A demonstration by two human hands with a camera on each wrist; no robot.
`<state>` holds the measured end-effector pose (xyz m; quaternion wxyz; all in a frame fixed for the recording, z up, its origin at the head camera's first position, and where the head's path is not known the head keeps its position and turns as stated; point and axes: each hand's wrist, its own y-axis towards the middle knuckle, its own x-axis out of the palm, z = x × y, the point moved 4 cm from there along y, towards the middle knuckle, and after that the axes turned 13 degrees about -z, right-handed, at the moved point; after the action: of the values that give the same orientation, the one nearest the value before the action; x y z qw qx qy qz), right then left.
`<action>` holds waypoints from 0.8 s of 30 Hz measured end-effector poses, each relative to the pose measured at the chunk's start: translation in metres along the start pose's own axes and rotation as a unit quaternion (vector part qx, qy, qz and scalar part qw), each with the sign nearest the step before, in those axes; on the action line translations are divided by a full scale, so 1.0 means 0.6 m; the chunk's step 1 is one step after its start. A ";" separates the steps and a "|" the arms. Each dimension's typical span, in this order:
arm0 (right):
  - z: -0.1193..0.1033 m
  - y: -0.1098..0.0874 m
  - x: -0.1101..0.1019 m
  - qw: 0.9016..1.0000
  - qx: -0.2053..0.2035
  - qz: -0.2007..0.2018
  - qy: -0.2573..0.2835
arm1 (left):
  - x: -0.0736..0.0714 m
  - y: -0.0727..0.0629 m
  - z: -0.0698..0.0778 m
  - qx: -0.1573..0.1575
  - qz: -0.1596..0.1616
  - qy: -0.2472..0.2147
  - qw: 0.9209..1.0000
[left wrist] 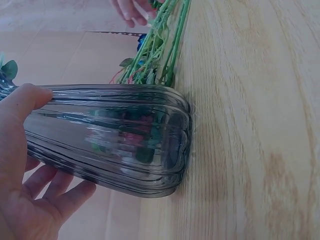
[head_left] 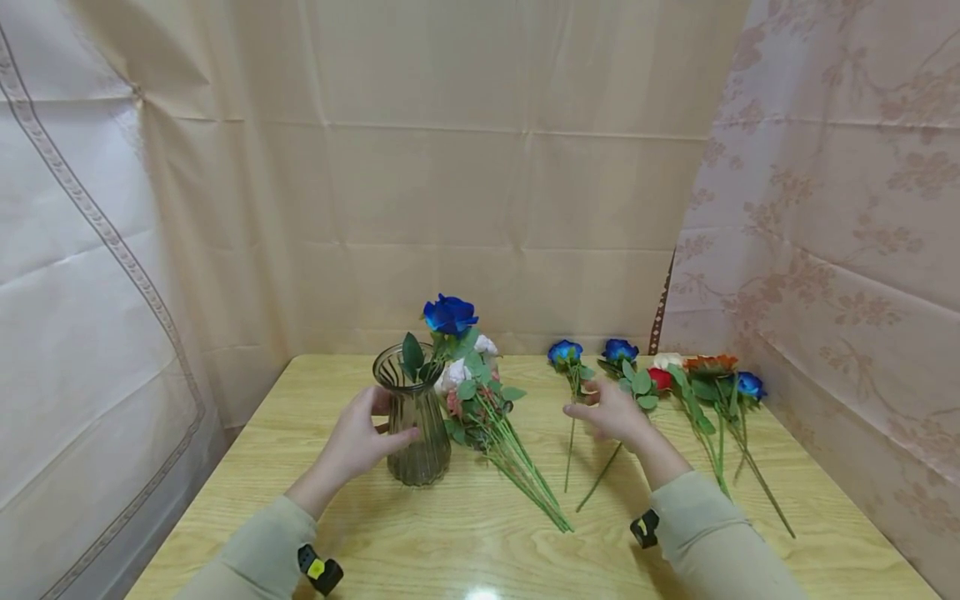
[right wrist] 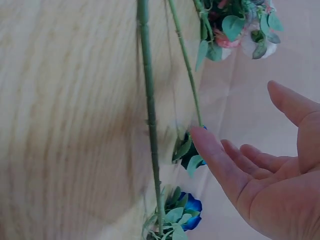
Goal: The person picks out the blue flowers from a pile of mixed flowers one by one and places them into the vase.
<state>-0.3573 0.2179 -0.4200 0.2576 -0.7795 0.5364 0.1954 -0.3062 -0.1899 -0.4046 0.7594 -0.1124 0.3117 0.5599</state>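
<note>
A grey ribbed glass vase point(head_left: 417, 450) stands upright on the table, left of the middle. My left hand point(head_left: 365, 437) holds its side, thumb in front and fingers behind; the left wrist view shows the thumb point(left wrist: 30, 97) against the glass. One blue rose point(head_left: 450, 315) leans over the vase mouth to the right, its leaf point(head_left: 412, 357) at the rim. My right hand point(head_left: 611, 412) reaches over two lying blue roses, the nearer-left one point(head_left: 565, 352) and another point(head_left: 620, 349). Its fingers are spread with nothing between them in the right wrist view, close by a rose stem point(right wrist: 192, 85).
Right of the vase lies a bunch of pink and white flowers point(head_left: 456, 377), its green stems point(head_left: 528, 475) pointing toward me. Farther right lie a red rose point(head_left: 660, 380), an orange flower point(head_left: 711, 365) and another blue rose point(head_left: 751, 385). Curtains point(head_left: 495, 183) hang behind the table.
</note>
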 end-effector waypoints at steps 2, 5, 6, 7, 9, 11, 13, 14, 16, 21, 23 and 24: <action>0.003 0.000 0.004 1.000 0.002 -0.003 0.001 | 0.000 0.000 0.000 0.000 -0.001 -0.001 1.000; 0.005 0.001 0.012 1.000 0.007 -0.009 0.001 | -0.001 0.000 0.001 0.002 -0.001 -0.003 1.000; 0.006 0.001 0.015 1.000 0.010 -0.012 -0.001 | -0.001 0.000 0.001 0.003 -0.001 -0.003 1.000; 0.007 0.001 0.018 1.000 0.015 -0.014 0.000 | -0.001 0.001 0.001 0.004 -0.001 -0.004 1.000; 0.010 0.002 0.022 0.999 0.026 -0.022 -0.005 | 0.000 0.001 0.001 0.006 -0.001 -0.005 1.000; 0.013 0.002 0.026 0.999 0.040 -0.029 -0.006 | 0.000 0.002 0.000 0.008 -0.002 -0.006 1.000; 0.014 0.003 0.028 0.998 0.047 -0.034 -0.004 | 0.000 0.002 0.000 0.010 -0.002 -0.007 1.000; 0.014 0.003 0.029 0.998 0.048 -0.037 -0.005 | 0.001 0.002 -0.001 0.011 -0.001 -0.007 1.000; 0.015 0.004 0.031 0.998 0.053 -0.042 -0.004 | 0.001 0.002 -0.001 0.012 -0.001 -0.008 1.000; 0.016 0.008 0.037 0.997 0.062 -0.046 -0.014 | 0.000 0.002 -0.001 0.012 -0.001 -0.008 1.000; 0.018 0.010 0.040 0.997 0.066 -0.046 -0.021 | 0.000 0.002 -0.002 0.012 0.000 -0.006 1.000; 0.019 0.011 0.041 0.996 0.067 -0.046 -0.023 | 0.000 0.002 -0.002 0.013 0.000 -0.006 1.000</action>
<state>-0.3552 0.2046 -0.4448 0.3303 -0.7798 0.5057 0.1645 -0.3080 -0.1901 -0.4056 0.7625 -0.0996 0.3146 0.5566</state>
